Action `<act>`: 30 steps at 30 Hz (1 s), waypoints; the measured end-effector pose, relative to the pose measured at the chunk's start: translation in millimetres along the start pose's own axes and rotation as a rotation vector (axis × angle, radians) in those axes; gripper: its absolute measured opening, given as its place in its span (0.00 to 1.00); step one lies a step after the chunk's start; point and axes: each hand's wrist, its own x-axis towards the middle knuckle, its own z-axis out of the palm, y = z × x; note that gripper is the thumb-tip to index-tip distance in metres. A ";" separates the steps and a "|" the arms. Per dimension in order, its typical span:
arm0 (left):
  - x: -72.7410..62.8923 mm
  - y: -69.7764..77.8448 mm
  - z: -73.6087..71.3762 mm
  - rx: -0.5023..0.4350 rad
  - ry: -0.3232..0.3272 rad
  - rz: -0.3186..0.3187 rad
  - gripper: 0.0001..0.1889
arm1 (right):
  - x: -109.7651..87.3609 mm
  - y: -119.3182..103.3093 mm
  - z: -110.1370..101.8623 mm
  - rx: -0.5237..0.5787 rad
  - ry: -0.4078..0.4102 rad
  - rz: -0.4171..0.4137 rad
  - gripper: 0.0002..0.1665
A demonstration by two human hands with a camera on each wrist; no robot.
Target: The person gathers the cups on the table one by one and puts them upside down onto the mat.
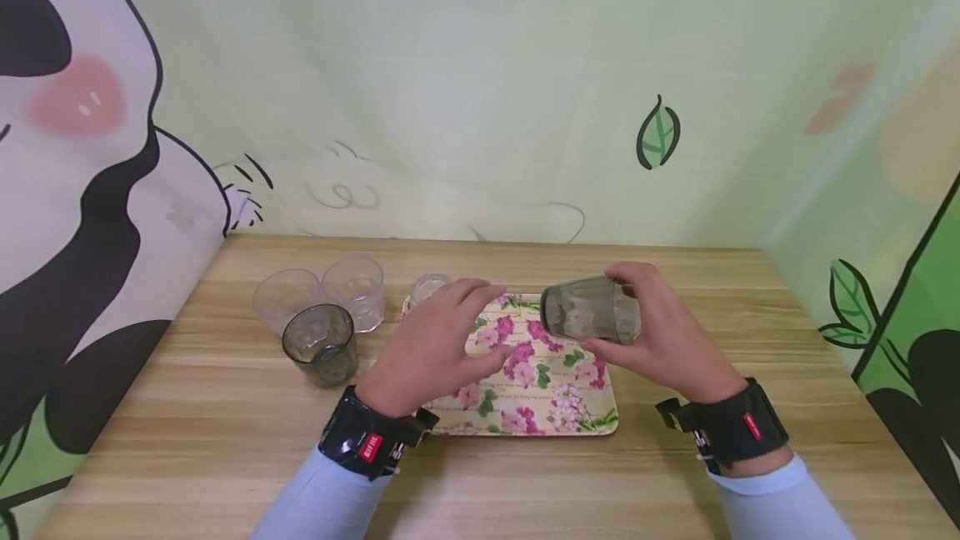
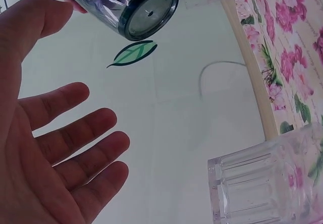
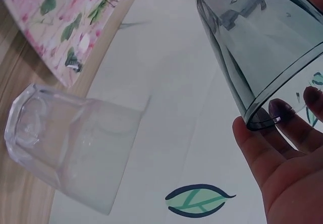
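Holding a gray glass (image 1: 577,309) on its side in our right hand (image 1: 663,336), we have it raised over the back right part of a flowered tray (image 1: 517,415) in the head view. It is smoky and see-through, slightly tapered, its base pointing toward our left hand (image 1: 438,348). That hand's fingers are spread wide over the tray's left part, holding nothing. A clear glass (image 1: 429,283) shows behind them at the tray's back left corner. Farther left on the worktop (image 1: 525,490) we see a dark glass (image 1: 322,348) and, behind it, two tumblers (image 1: 356,298).

In the left wrist view, the gray glass turns its round base to us, thick-edged with a small dot in the middle. Our left fingers stand apart from it, well spread from the thumb.

In the right wrist view, our right fingers grip the gray glass at its mouth end; we see a thin dark rim and smooth, bluish-gray walls with reflections. A faceted tumbler (image 3: 75,143) stands upright just beside the tray's corner.
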 end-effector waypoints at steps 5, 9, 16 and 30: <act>0.6 -0.2 -0.1 0.003 0.007 -0.003 0.35 | 1.9 -4.0 2.1 0.029 -0.010 0.008 0.54; 0.4 0.7 -0.7 -0.003 -0.005 -0.008 0.36 | 3.2 -5.6 4.5 0.040 -0.015 0.004 0.54; 1.1 2.2 0.8 -0.011 -0.021 0.002 0.38 | 5.3 -7.7 5.8 0.033 -0.003 -0.018 0.55; 0.4 2.7 3.1 -0.015 -0.009 0.031 0.39 | 7.3 -14.9 11.1 0.043 -0.022 -0.045 0.55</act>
